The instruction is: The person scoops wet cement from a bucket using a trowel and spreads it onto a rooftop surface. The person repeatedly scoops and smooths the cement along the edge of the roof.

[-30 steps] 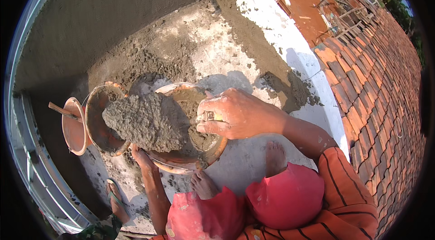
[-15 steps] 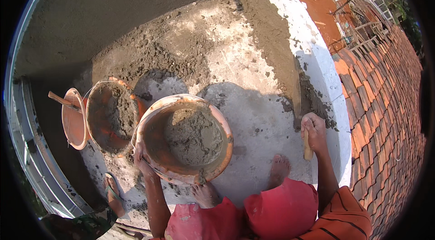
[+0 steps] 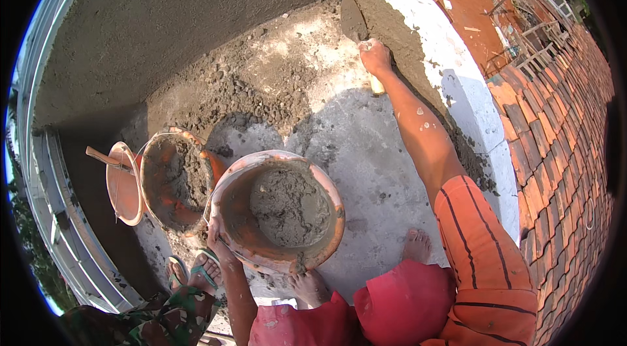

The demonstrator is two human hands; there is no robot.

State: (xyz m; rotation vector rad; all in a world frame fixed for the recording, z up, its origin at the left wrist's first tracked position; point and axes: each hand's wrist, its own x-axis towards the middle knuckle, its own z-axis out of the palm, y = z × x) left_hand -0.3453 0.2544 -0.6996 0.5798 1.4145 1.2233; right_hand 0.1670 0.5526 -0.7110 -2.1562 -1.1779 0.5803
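Note:
My right hand (image 3: 375, 57) is closed round the pale wooden handle of a trowel (image 3: 353, 20). My right arm is stretched out to the far end of a low wall, and the trowel's blade lies against the wet mortar (image 3: 393, 21) on its inner face. Low on the left, my left hand (image 3: 221, 245) grips the near left rim of a large orange bucket (image 3: 338, 222). Grey wet mortar (image 3: 291, 205) fills the bottom of this bucket. The bucket stands upright just in front of my feet.
Left of it are a second orange bucket (image 3: 149, 182) with mortar and a tilted orange pail (image 3: 121, 192) with a wooden handle sticking out. A person in camouflage trousers (image 3: 189, 313) is beside me at left. Mortar crumbs (image 3: 241, 88) litter the floor. Roof tiles (image 3: 555, 150) lie beyond the white-topped wall.
My right hand has carried the trowel away from me and leftward along the wall. My left hand stays at the bucket's rim. More of the other person's legs and feet shows at left.

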